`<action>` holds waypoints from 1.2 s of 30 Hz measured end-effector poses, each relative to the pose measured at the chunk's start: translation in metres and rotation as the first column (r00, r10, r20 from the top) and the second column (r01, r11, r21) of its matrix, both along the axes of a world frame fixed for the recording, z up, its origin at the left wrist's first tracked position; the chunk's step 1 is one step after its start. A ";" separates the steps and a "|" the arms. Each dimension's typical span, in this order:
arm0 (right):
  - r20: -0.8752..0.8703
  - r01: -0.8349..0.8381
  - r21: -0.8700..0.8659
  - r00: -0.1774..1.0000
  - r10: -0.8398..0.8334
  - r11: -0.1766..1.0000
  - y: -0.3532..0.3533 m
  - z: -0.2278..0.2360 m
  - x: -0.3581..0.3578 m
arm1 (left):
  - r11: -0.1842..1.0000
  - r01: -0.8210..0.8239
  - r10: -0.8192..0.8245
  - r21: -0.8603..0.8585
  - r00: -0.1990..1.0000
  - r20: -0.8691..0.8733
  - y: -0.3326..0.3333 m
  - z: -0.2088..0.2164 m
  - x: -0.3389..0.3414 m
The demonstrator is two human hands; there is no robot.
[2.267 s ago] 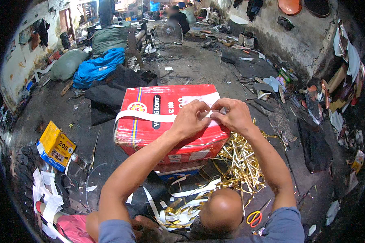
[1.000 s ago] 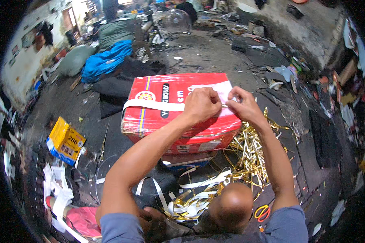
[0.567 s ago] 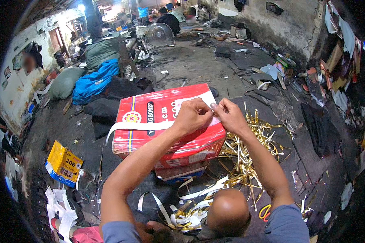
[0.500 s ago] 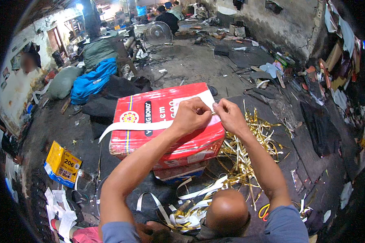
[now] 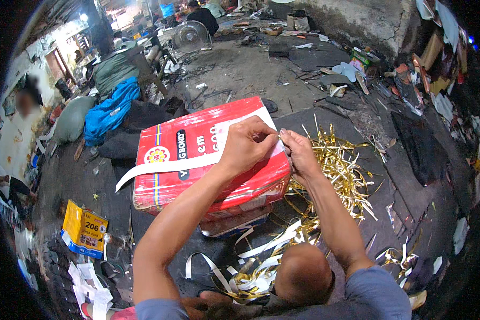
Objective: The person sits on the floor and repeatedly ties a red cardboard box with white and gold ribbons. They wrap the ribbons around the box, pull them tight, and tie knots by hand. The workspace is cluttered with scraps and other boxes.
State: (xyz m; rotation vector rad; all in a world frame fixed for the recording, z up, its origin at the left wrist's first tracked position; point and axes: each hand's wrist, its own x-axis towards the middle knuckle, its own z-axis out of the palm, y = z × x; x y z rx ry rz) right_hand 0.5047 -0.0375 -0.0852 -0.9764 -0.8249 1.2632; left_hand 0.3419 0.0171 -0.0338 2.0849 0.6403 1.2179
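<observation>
I'm sitting on the bare floor (image 5: 250, 74) of a rough, cluttered workshop or scrap-sorting shed. The ground is dark and stained, strewn with paper bits and debris. A heap of gold strips (image 5: 341, 170) lies beside me, white strips (image 5: 250, 261) by my knees. Stuffed sacks (image 5: 72, 117) and a blue bundle (image 5: 109, 109) pile up along the left wall. A fan (image 5: 185, 36) stands farther back, another person (image 5: 201, 16) sits beyond it, and a cracked concrete wall (image 5: 368, 21) rises at the right.

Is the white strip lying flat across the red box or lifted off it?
Flat: the white strip lies across the red box top; both hands pinch its right end.
</observation>
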 end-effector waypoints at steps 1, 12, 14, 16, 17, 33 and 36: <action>-0.051 -0.077 -0.039 0.996 0.075 0.996 -0.002 0.003 0.007 | 1.000 -0.003 0.003 -0.016 1.000 -0.011 0.000 0.001 -0.001; 0.947 0.225 0.218 0.187 -0.262 0.950 0.048 0.046 0.008 | 0.997 0.003 -0.005 -0.079 1.000 -0.021 0.001 -0.001 -0.003; 0.881 0.272 0.141 0.404 -0.246 0.952 0.048 0.026 0.012 | 0.997 0.006 -0.009 -0.081 1.000 -0.028 0.001 -0.003 -0.004; 0.802 0.293 0.108 0.539 -0.257 0.950 0.046 0.012 0.013 | 0.994 0.013 -0.017 -0.109 0.999 -0.037 -0.001 -0.003 -0.005; 0.773 0.299 0.124 0.569 -0.281 0.946 0.047 0.007 0.013 | 0.991 0.020 -0.025 -0.130 0.999 -0.038 0.000 -0.002 -0.005; 0.654 0.330 0.167 0.668 -0.355 0.929 0.051 -0.080 0.015 | 0.984 0.079 -0.078 -0.161 0.997 0.013 0.011 -0.010 0.001; 0.667 0.340 0.152 0.658 -0.351 0.928 0.045 -0.090 0.008 | 0.984 0.057 -0.057 -0.168 0.998 0.004 0.011 -0.011 -0.003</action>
